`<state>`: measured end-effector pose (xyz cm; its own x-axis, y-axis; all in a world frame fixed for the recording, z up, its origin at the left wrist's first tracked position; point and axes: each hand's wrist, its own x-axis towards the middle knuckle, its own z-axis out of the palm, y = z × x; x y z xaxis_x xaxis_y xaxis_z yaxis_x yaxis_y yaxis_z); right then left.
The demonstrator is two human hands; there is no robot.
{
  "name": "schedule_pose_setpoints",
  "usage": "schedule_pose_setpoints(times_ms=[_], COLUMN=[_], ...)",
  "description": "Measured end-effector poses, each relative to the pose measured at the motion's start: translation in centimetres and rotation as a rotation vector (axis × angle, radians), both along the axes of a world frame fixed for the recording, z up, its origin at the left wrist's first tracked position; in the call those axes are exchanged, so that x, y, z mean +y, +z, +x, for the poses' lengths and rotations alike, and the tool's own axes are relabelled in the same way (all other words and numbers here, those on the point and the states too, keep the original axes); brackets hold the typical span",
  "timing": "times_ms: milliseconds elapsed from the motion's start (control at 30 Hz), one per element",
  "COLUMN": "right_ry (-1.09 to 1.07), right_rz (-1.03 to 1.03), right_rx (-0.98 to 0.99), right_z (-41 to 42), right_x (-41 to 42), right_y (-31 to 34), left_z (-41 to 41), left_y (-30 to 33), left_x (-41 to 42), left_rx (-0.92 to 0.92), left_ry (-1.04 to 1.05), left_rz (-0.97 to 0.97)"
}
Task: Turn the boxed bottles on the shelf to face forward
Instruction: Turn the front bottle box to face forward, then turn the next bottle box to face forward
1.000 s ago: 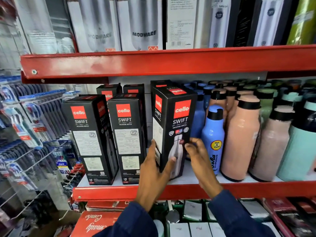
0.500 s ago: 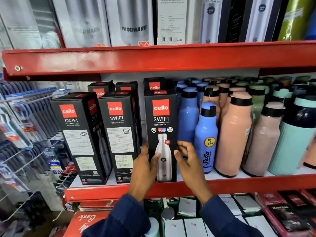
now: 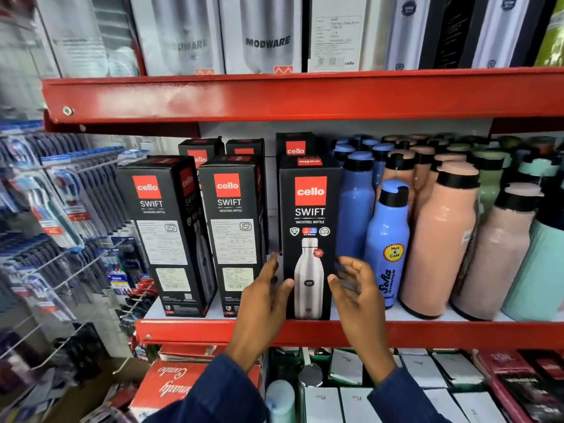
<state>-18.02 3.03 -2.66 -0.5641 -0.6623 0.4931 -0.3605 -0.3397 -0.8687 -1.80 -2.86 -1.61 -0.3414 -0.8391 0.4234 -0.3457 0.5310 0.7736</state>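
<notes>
Right box (image 3: 309, 236) stands upright at the shelf (image 3: 305, 331) edge, picture face forward, so I judge it done. Both hands bracket its lower half: left hand (image 3: 262, 303) thumb touches the front, right hand (image 3: 357, 297) fingers spread, just off the side; neither grips. Middle box (image 3: 233, 233) and left box (image 3: 166, 236) show label panels and need turning. Middle box sits just left of my left hand, blue bottles (image 3: 386, 242) crowd the right.

Black box (image 3: 309, 236), red logo; red shelf (image 3: 427, 332); blue bottle (image 3: 387, 239).
</notes>
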Motion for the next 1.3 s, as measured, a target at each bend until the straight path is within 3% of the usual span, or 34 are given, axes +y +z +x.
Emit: schedule_pose_setpoints(times_ms=[167,233,300,400,667,1033,1300], right_ry=[-0.315,-0.223,-0.037,0.167,0.199,0.128,0.01], right_rz=[-0.229,-0.262,-0.163,0.033,0.257,-0.022,-0.126], right_rx=[0.078,0.204,0.306,0.366,0.171,0.049,0.125], right_z=[2.8,5.0,7.3,10.3,11.9,12.3,11.6], right_x=[1.5,1.7,1.2,-0.5,-4.5,-1.6,1.3], right_y=[0.1,0.4,0.5,0.1,0.7,1.9,3.5], left_z=[3.9,5.3,5.8,5.9,5.6,6.9,9.8], left_y=[-0.1,0.2,0.7,1.2,1.8,3.0,3.2], left_x=[1.5,1.5,1.1,0.1,-2.3,-0.4,-0.1], left_rx=[0.164,0.195,0.16,0.087,0.129,0.31,0.421], left_ry=[0.257,0.371,0.417,0.383,0.284,0.216,0.105], left_rz=[-0.131,-0.177,-0.199,-0.166,-0.045,-0.076,-0.06])
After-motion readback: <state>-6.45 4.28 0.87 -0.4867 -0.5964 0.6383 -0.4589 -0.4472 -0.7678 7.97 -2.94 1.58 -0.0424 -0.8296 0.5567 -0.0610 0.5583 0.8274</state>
